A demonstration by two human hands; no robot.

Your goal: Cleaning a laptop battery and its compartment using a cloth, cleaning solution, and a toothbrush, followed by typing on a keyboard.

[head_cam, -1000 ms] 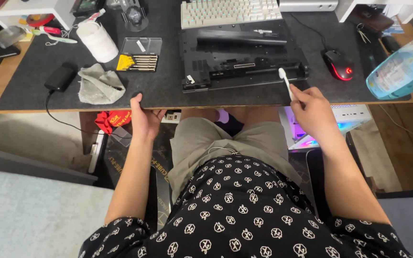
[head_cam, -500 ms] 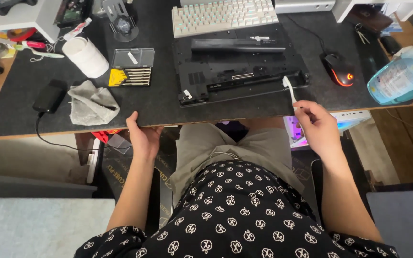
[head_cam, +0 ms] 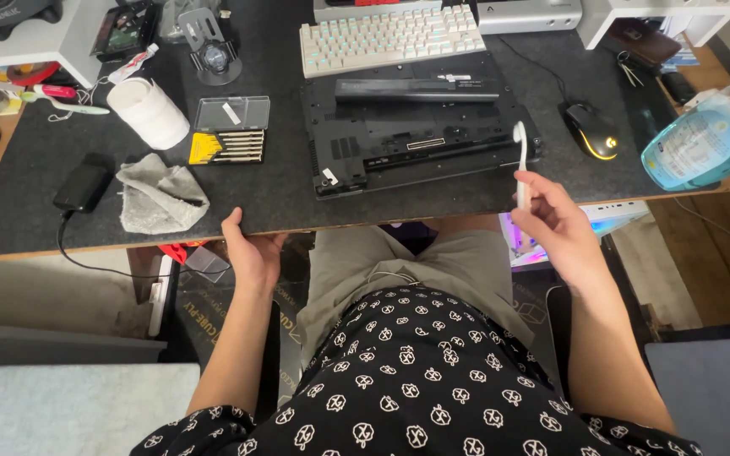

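Two hands showing, well apart: left hand (head_cam: pixel 251 253) is gripping the near edge of the desk (head_cam: pixel 10 181), thumb on top, fingers curled under; right hand (head_cam: pixel 561 226) is pinching one white toothbrush (head_cam: pixel 520 165) upright, bristle head uppermost, just off the desk's front edge. Toothbrush head is overlapping the right near corner of one black laptop (head_cam: pixel 416 139), lying underside up just beyond both hands, between them. One grey cloth (head_cam: pixel 160 198) and one black power adapter (head_cam: pixel 84 186) are lying left near the edge. Farther: one screwdriver set (head_cam: pixel 228 139), one white roll (head_cam: pixel 149 112), one mouse (head_cam: pixel 591 131), one keyboard (head_cam: pixel 390 38). One blue bottle (head_cam: pixel 703 143) is overhanging the right edge. Bare mat is showing between cloth and laptop.
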